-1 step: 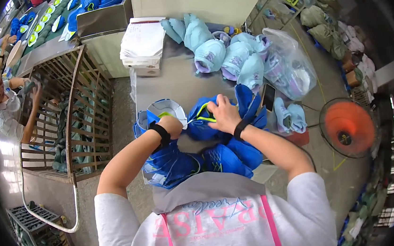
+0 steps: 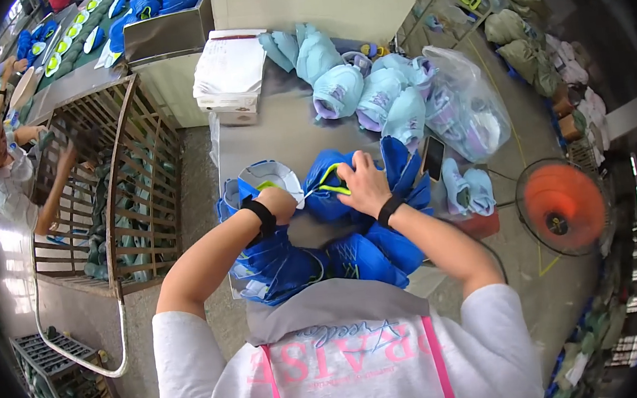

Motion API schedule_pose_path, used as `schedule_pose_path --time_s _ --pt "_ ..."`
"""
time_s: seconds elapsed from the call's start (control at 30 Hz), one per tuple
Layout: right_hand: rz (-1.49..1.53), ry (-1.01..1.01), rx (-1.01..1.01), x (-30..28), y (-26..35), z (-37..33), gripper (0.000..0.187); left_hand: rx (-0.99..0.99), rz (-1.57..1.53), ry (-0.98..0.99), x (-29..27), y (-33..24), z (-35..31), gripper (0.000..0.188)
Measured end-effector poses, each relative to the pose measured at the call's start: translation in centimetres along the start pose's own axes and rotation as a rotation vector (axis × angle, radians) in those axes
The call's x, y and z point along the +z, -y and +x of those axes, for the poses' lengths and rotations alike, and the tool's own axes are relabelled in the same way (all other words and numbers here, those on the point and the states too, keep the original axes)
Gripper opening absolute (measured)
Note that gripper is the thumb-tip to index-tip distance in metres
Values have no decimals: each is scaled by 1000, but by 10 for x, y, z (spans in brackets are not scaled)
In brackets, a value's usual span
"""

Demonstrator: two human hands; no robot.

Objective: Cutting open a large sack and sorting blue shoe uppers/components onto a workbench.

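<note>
A blue shoe upper (image 2: 325, 204) with a lime-green collar lining lies in front of me on the metal worktable (image 2: 251, 140). My right hand (image 2: 365, 187) grips its collar edge, fingers bent over the lime lining. My left hand (image 2: 279, 204) is closed to the left of it, its fingertips mostly hidden. A thin white strand runs from the left hand to the upper's opening. Behind that hand stands a round white-lined container (image 2: 274, 171). More blue shoe uppers (image 2: 374, 259) are heaped nearest my body, with others stacked beside my right wrist.
Light-blue shoe uppers (image 2: 340, 89) and a clear plastic bag (image 2: 471, 111) cover the table's far right. A phone (image 2: 433, 157) lies near its right edge. Papers on a box (image 2: 231, 69) stand far left. A co-worker (image 2: 10, 179) handles items over a slatted crate (image 2: 111, 211). An orange fan (image 2: 564, 206) stands right.
The co-worker's hand over the crate has shifted slightly. My right hand has barely moved on the blue upper, and my left hand keeps its place.
</note>
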State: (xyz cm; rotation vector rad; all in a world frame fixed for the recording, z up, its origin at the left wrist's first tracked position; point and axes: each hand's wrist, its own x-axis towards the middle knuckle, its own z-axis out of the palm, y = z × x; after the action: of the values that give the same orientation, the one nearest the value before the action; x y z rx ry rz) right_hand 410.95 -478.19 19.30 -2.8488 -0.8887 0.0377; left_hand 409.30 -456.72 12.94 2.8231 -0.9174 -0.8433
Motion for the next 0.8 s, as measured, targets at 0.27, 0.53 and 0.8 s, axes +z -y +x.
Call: schedule_pose_path --time_s 0.27,0.53,0.8 --pt "131 -259 -347 53 43 -37 37 -135 -16 -245 27 14 20 46" --pt "-143 -302 -115 25 -82 2 19 119 -141 -691 -77 -51 31 33" --pt "-295 -259 -84 -3 -104 -38 20 279 370 -569 -41 -82 90 41"
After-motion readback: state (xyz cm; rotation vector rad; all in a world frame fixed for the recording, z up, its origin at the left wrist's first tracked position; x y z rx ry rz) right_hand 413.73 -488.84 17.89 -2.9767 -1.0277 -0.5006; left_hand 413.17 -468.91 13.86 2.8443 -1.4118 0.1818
